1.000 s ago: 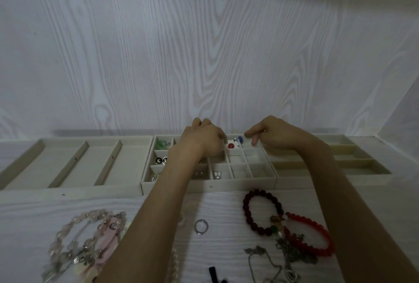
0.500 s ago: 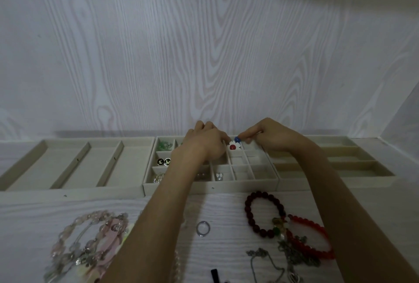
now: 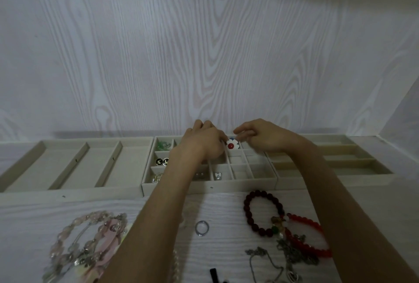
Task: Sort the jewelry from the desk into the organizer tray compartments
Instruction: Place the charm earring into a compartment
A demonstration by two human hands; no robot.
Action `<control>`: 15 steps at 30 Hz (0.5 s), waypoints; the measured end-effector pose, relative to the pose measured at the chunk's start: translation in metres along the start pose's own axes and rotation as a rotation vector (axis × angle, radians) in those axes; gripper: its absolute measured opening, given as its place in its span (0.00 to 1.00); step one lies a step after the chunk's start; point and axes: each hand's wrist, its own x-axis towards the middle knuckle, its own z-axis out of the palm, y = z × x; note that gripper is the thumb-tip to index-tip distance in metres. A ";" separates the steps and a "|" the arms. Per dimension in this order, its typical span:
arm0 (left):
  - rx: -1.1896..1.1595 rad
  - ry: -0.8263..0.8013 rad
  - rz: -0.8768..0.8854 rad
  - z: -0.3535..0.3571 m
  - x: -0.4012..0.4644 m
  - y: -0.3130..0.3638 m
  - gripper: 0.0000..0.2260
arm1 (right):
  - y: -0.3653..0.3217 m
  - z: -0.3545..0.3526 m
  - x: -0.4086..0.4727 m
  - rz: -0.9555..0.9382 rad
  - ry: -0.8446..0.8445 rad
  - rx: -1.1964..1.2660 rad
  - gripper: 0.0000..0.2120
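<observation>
The middle organizer tray [image 3: 208, 184] has many small compartments. In its back row a white flower earring with a red centre [image 3: 231, 145] stands tilted, and a second one with a blue centre [image 3: 231, 139] is just behind it. My left hand [image 3: 203, 143] reaches over the tray with curled fingers, its fingertips at the red flower's left edge. My right hand [image 3: 260, 137] hovers just right of the flowers with loosely curled fingers that hold nothing. Other compartments hold green pieces [image 3: 163, 145], dark studs [image 3: 162, 161] and a small silver piece [image 3: 217, 175].
A tray with long slots [image 3: 68, 188] lies on the left and another tray [image 3: 335, 170] on the right. On the desk lie a silver ring [image 3: 201, 228], a dark red bracelet [image 3: 263, 212], a bright red bracelet [image 3: 313, 237], chains [image 3: 292, 257] and pink bead bracelets [image 3: 86, 244].
My right hand pinched at the blue-centred flower half a second ago and has now lifted its fingers off it. My left hand has stayed beside the red-centred flower.
</observation>
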 end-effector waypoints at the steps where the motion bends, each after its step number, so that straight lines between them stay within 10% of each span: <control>1: -0.004 0.003 0.002 0.000 0.000 0.000 0.19 | 0.001 0.000 0.000 -0.001 0.015 0.002 0.20; 15: 0.014 -0.028 0.015 -0.006 -0.005 0.004 0.22 | -0.006 -0.003 -0.008 0.041 -0.048 -0.330 0.15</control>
